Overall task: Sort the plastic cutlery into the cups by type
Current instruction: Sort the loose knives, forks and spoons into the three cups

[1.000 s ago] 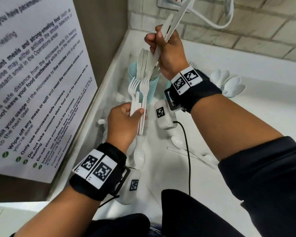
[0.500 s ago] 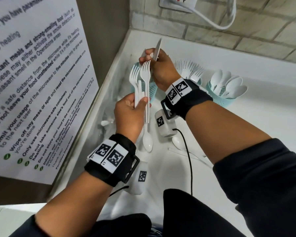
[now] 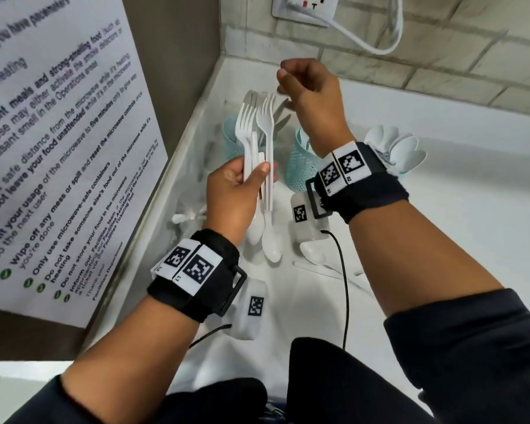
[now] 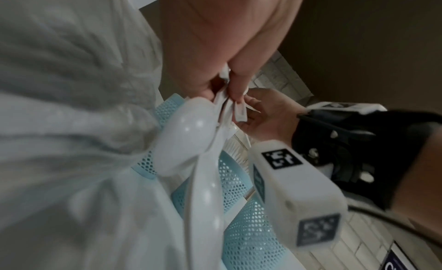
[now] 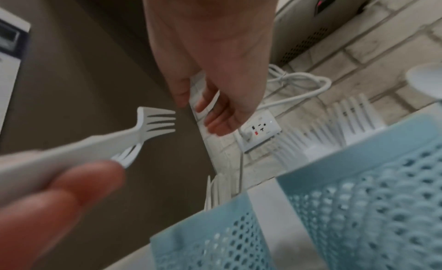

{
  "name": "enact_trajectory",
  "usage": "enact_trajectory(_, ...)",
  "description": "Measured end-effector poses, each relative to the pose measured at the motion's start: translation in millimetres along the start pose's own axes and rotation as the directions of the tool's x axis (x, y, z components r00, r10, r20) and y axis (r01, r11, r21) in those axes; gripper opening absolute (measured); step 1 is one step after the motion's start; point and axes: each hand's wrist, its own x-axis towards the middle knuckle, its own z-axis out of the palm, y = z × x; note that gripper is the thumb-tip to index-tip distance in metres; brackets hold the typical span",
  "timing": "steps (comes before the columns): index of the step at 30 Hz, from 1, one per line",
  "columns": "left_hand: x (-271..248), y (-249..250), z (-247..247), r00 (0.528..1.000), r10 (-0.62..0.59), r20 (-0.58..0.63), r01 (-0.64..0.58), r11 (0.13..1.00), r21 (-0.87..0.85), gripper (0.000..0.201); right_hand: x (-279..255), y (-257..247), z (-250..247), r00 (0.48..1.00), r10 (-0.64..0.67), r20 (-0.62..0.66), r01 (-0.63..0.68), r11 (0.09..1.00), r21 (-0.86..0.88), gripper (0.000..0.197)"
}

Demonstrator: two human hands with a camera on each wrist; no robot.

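Observation:
My left hand (image 3: 251, 179) grips a bundle of white plastic cutlery, with forks (image 3: 257, 117) pointing up and spoon bowls (image 3: 271, 249) hanging below; the left wrist view shows its fingers (image 4: 236, 89) pinching the handles. My right hand (image 3: 291, 84) hovers above the cups, fingers loosely curled and holding nothing (image 5: 205, 111). Three teal mesh cups stand at the back. The left cup (image 3: 230, 133) holds knives (image 3: 277, 113). The middle cup (image 3: 300, 166) holds forks (image 5: 354, 111), hidden behind my right wrist in the head view. The right cup (image 3: 401, 174) holds spoons (image 3: 395, 145).
On the white counter (image 3: 441, 224) a loose spoon (image 3: 314, 254) and a thin white handle (image 3: 318, 269) lie by my right forearm. A crumpled clear wrapper (image 3: 187, 215) sits by the left wall, which carries a notice (image 3: 58, 148). A socket and cable (image 3: 306, 4) are on the back wall.
The knife my right hand held half a second ago is gone from it, and that hand has risen empty. My left hand keeps the bundle and has barely moved.

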Motion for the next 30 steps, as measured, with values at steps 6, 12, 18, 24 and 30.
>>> enact_trajectory(6,10.0,6.0,9.7,0.991,-0.077,0.106,0.083,0.996,-0.046,0.016,-16.6,-10.0,-34.5,0.943,0.242,0.228,-0.158,0.93,-0.33,0.032)
enact_trajectory(12,12.8,5.6,16.3,0.946,-0.201,0.252,0.229,0.97,-0.085,0.012,-24.5,2.7,-52.3,0.873,0.335,0.354,-0.338,0.939,-0.056,0.016)
enact_trajectory(18,9.2,4.6,21.1,0.914,-0.259,0.312,0.288,0.956,-0.051,0.011,-32.5,7.9,-56.2,0.894,0.349,0.28,-0.38,0.923,0.063,0.007)
enact_trajectory(24,7.1,3.3,21.6,0.89,-0.286,0.355,0.307,0.952,-0.004,0.011,-35.2,7.4,-60.2,0.897,0.325,0.299,-0.37,0.923,0.106,0.011)
enact_trajectory(30,4.1,5.4,22.3,0.858,-0.299,0.418,0.324,0.946,0.011,0.013,-36.3,12.8,-64.9,0.901,0.321,0.292,-0.36,0.929,0.09,0.008)
